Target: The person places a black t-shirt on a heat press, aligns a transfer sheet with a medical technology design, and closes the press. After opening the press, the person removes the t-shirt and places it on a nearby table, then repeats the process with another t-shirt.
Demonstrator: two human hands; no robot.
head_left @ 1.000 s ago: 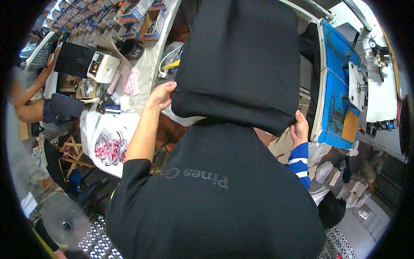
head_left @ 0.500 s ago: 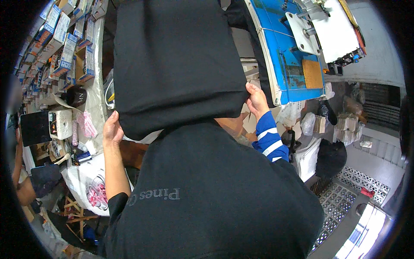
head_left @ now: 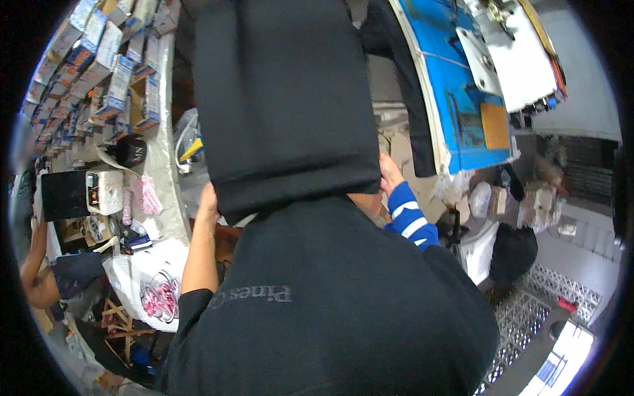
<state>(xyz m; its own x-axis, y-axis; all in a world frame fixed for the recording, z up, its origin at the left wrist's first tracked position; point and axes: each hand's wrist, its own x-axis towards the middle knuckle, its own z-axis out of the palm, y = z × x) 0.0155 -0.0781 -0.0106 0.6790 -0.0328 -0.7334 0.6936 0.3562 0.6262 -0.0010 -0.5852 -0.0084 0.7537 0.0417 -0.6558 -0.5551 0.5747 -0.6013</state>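
Pinching a black cloth (head_left: 290, 99) by its near corners, the left hand (head_left: 209, 203) and right hand (head_left: 391, 174) seemingly curl underneath it

Slight blur, dark corners, lower-right glare

Blk cloth (head_left: 290, 99), blk shirt (head_left: 343, 310) w/ gry print, blu sleeve (head_left: 407, 216) w/ wht stripes

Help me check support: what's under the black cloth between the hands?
At the near corners of the black cloth, the left hand and right hand show partly; some fingers are hidden. Whatever lies beneath its middle is covered.
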